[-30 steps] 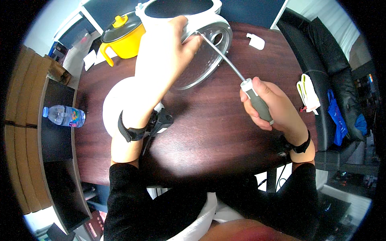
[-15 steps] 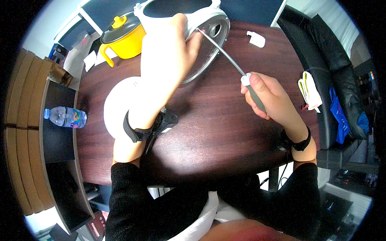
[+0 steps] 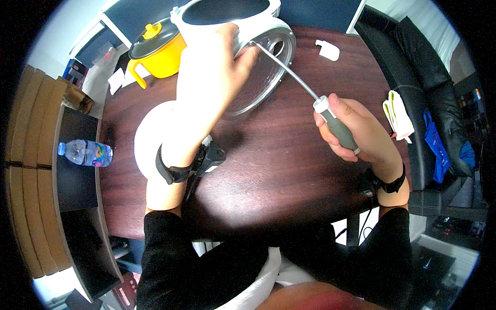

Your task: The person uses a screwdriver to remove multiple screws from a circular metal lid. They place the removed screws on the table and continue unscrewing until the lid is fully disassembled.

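At the top centre of the frame, a white appliance housing (image 3: 261, 27) with a clear round lid (image 3: 257, 97) is gripped by the left hand (image 3: 217, 72), whose thumb and fingers are closed around its near edge. A screwdriver (image 3: 339, 130) is held by its grey-green handle in the right hand (image 3: 356, 124), right of centre, with the fingers wrapped around it. Its metal shaft is slanted toward the upper left, across the clear lid, and its tip is placed at the housing's edge, just beside the left fingertips; whether a screw is engaged cannot be told. Beneath the left forearm, a white rounded object (image 3: 147, 137) is partly hidden on the dark wooden surface (image 3: 289, 170). A yellow pot (image 3: 166, 58) is seen at the upper left, and a small white piece (image 3: 328, 50) at the upper right.
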`<state>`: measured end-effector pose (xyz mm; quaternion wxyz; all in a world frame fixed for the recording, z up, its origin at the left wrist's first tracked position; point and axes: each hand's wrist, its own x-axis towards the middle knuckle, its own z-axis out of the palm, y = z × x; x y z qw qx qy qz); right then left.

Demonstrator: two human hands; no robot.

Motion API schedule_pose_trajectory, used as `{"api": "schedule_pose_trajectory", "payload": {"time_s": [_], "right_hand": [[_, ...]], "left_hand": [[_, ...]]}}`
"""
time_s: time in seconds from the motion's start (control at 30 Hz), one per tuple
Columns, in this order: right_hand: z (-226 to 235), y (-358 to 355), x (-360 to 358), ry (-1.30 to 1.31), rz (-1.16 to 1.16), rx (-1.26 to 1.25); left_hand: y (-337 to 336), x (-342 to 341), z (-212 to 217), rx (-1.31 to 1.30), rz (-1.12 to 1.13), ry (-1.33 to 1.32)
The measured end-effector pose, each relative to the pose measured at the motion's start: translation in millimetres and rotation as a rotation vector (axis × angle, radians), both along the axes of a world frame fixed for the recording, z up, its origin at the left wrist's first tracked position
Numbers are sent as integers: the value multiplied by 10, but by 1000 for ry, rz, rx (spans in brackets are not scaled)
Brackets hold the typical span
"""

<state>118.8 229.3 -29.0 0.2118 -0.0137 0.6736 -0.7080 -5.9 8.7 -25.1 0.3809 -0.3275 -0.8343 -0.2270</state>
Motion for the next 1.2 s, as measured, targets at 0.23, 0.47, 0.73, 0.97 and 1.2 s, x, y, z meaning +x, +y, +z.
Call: {"api": "schedule_pose_trajectory", "payload": {"time_s": [0.23, 0.47, 0.73, 0.97, 1.2], "right_hand": [[-110, -48, -22, -140, 87, -299], [-61, 26, -51, 381, -69, 442], [-110, 73, -76, 702, -179, 926], [-97, -44, -45, -39, 54, -47], [-143, -116, 7, -214, 88, -367]], "left_hand": [[65, 15, -12, 13, 67, -11], [62, 88, 54, -11, 58, -58], [-6, -29, -9, -126, 22, 2], [-62, 26, 72, -131, 58, -110], [-28, -13, 10, -135, 70, -58]]}}
